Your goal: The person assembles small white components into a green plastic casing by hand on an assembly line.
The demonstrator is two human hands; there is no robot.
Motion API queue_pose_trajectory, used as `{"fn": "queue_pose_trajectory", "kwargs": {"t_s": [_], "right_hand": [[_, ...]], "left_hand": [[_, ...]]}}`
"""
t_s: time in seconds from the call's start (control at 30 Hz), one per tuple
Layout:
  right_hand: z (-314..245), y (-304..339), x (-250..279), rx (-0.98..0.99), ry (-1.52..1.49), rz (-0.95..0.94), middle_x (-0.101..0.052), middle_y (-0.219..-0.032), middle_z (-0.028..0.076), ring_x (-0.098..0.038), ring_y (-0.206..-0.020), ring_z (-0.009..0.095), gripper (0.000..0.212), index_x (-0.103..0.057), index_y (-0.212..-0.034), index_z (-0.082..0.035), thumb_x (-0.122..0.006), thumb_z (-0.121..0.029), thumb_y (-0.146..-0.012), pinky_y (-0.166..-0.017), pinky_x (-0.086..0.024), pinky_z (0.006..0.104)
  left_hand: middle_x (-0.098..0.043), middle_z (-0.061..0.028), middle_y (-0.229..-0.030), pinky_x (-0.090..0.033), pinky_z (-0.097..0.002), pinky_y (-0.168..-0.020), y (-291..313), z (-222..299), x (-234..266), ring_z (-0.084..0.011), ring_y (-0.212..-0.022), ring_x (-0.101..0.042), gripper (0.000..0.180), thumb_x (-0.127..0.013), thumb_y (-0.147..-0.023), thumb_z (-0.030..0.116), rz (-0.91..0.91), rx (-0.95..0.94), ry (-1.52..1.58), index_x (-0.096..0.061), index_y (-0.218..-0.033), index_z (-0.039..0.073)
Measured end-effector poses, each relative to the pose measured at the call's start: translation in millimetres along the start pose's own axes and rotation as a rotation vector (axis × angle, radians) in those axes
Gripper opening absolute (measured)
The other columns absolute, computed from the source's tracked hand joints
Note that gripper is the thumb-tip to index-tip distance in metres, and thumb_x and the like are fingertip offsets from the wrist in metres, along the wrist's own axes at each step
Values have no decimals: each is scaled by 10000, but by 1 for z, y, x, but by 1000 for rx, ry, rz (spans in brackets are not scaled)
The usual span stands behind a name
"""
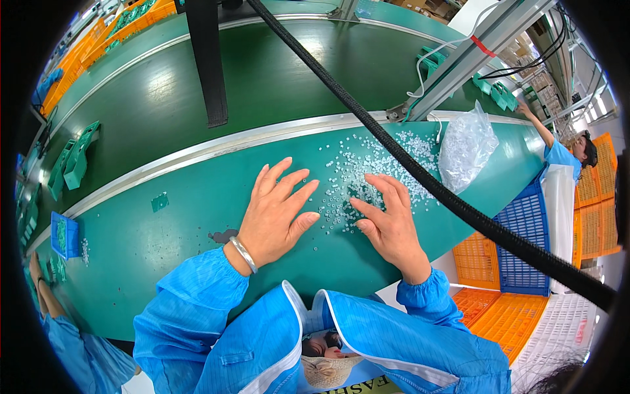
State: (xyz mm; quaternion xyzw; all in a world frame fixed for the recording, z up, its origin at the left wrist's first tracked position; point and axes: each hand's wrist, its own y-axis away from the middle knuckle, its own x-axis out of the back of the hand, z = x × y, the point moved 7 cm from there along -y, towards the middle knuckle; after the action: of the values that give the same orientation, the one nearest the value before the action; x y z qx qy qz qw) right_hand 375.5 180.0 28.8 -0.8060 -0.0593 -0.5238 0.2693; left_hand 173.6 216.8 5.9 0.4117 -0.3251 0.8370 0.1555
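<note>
Many small translucent white ring-like pieces [335, 172] lie scattered over the green worktop [151, 223]. At their left edge is my left hand [274, 211], fingers spread, with a silver bangle at the wrist and nothing visible in it. My right hand [392, 226] hovers over the near side of the spread, fingers slightly bent and apart; thumb and forefinger do not meet, and I see nothing between them. To the right of the pieces rests a clear plastic bag [467, 150], its contents hard to make out.
A black braided cable [394, 148] crosses above the worktop. Beyond a metal rail runs a dark green conveyor [275, 72] with green plastic parts [81, 155]. Co-workers sit at left and right. A small blue bin [64, 235] stands left; orange crates [512, 325] are stacked right.
</note>
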Motion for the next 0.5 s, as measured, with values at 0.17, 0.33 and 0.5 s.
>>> {"fn": "queue_pose_trajectory", "kwargs": {"t_s": [0.17, 0.33, 0.5], "right_hand": [[-1, 1, -1, 4, -2, -19, -519, -1468, 146, -449, -1347, 408, 319, -786, -1116, -108, -724, -309, -877, -1095, -406, 514], [0, 0, -2, 13, 11, 9, -528, -1447, 130, -447, -1345, 393, 334, -777, -1100, -110, -791, -258, -801, -1093, -402, 515], [-5, 2, -2, 51, 99, 17, -519, -1445, 121, -453, -1337, 386, 380, -766, -1113, -110, -817, -261, -767, -1065, -417, 520]], "left_hand": [[-561, -155, -1407, -266, -623, -1197, 0, 0, 0, -407, -1431, -384, 535, -532, -1019, 489, 2, -2, -2, -650, -1327, 68], [-561, -157, -1408, -268, -624, -1196, -1, -1, 0, -409, -1429, -385, 541, -528, -1020, 495, 4, -1, 6, -651, -1326, 67], [-563, -159, -1406, -273, -626, -1193, 0, 0, -1, -410, -1428, -387, 538, -535, -1018, 493, 13, -11, -11, -653, -1323, 66]]}}
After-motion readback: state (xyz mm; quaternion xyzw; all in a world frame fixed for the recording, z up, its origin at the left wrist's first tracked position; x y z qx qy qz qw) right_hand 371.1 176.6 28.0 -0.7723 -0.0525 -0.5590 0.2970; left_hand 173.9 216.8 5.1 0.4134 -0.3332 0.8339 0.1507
